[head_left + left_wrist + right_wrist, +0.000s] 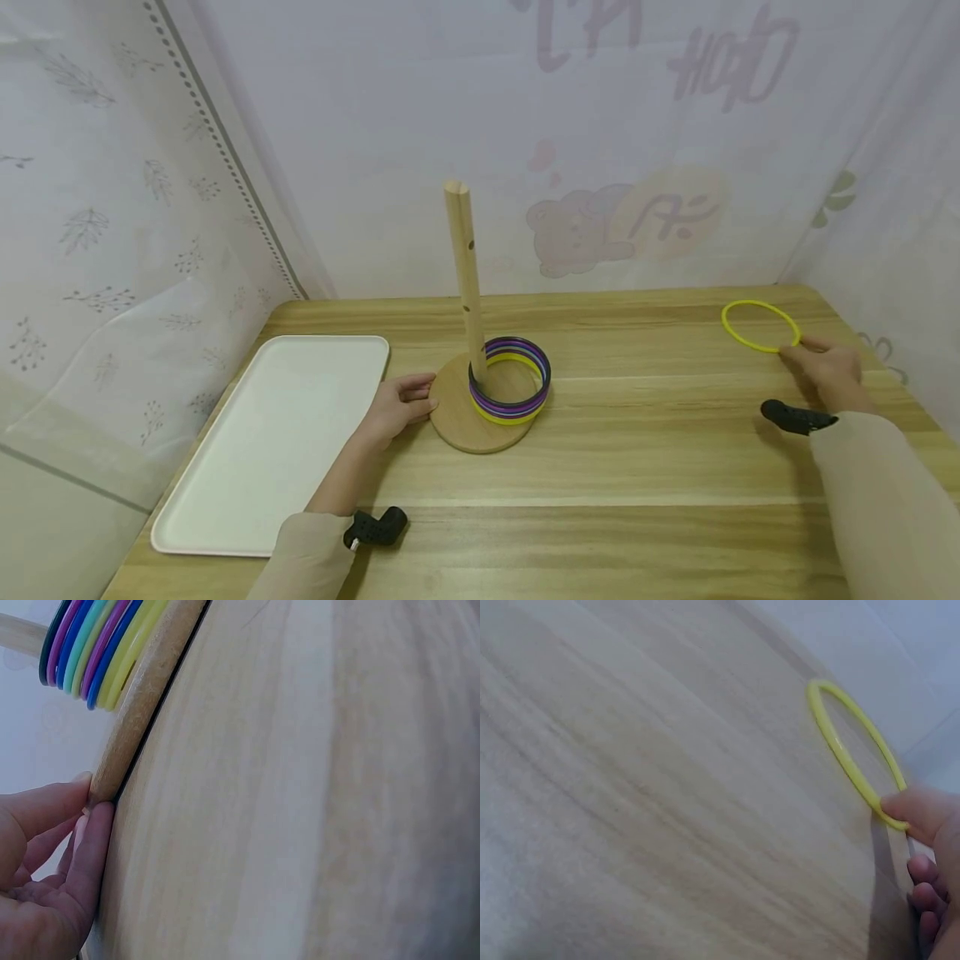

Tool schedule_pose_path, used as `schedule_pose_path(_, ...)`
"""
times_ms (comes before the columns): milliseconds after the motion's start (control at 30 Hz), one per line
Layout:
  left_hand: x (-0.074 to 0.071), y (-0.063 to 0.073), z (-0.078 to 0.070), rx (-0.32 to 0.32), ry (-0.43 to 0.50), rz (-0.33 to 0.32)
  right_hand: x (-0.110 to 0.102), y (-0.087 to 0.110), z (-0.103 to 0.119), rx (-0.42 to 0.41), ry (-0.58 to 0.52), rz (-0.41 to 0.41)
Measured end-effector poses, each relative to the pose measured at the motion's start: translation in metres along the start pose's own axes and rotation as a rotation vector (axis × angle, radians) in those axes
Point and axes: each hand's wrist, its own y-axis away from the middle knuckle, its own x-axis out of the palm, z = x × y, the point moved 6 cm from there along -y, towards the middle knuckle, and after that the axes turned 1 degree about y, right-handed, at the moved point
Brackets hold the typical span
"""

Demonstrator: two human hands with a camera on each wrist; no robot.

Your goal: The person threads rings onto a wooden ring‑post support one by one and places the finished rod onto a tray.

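Observation:
A wooden stand with a round base and an upright post is on the table. Several coloured rings, among them yellow, blue, purple and a dark one on top, lie stacked around the post on the base. With thumb and fingers my left hand pinches the left edge of the base. Far to the right, my right hand holds a yellow ring by its near edge, between thumb and fingers. The ring is tilted and appears raised off the tabletop.
A white rectangular tray lies at the left, beside my left forearm. The wood-grained table reaches back to a printed curtain, and more curtain hangs at both sides. A black device is strapped to each wrist.

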Motion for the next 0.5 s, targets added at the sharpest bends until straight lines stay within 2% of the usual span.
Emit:
schedule_pose_path(100,0.000,0.000,0.001,0.000,0.001,-0.003,0.005,0.000,0.005,-0.070,-0.017,0.058)
schedule_pose_path(200,-0.001,-0.001,0.001,0.004,0.002,-0.004,0.011,0.001,0.006,-0.066,-0.135,0.142)
schedule_pose_path(300,-0.001,-0.001,0.001,0.009,0.001,-0.003,0.018,0.004,0.010,-0.096,-0.343,0.246)
schedule_pose_path(433,-0.001,0.000,0.001,0.012,0.000,-0.005,0.029,0.012,0.019,-0.185,-0.542,0.369)
schedule_pose_path(500,-0.002,0.000,0.001,0.009,0.001,-0.010,0.035,0.014,0.022,-0.186,-0.576,0.395)
